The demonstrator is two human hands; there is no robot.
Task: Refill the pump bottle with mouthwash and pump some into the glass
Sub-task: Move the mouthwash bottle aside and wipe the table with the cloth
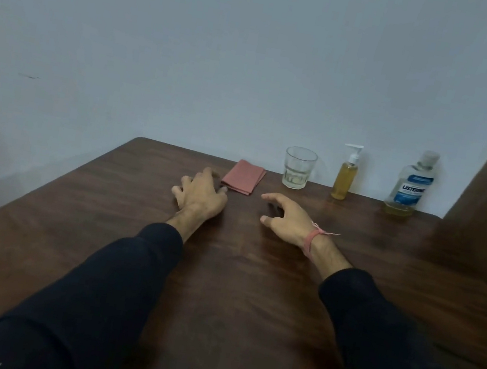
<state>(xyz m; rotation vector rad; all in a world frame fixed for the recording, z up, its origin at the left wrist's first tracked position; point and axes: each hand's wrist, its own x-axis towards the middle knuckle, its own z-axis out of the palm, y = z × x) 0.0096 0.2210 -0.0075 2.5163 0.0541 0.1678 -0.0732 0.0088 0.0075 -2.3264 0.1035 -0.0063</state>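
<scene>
Pump bottle (345,177): upright near the far edge of the tabletop (236,279), white pump fitted, filled with amber liquid, well beyond the fingers of both hands. Glass (299,168): upright just left of it, a little pale liquid seen at the bottom. Mouthwash bottle (409,186): upright toward the far right corner, capped, blue label, a low level of yellowish liquid. Right hand (287,220): held just above or on the tabletop, fingers loosely curved and apart, nothing held, a pink wristband (312,239) worn. Left hand (200,194): laid palm down, fingers spread, touching or just beside a folded pink cloth (243,177).
</scene>
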